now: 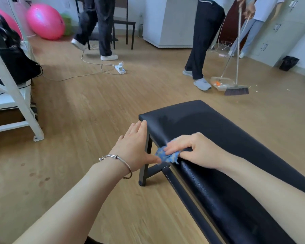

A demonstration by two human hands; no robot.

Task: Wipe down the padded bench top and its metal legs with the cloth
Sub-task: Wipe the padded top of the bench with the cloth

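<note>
Since the table point(206, 184) looks rigid on its metal legs point(143, 173) and the padded top point(218, 131) looks slick and slightly giving, it should take firm pressure. Cloth point(165, 156) is small, limp, bunched on the top's near edge by the end corner. Right hand point(194, 147) pinches it there; left hand point(133, 147) is flat and empty, fingertips at the end edge.

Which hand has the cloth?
The right hand holds the blue cloth against the padded edge of the bench; the left hand, wearing a bracelet, is flat and empty.
</note>
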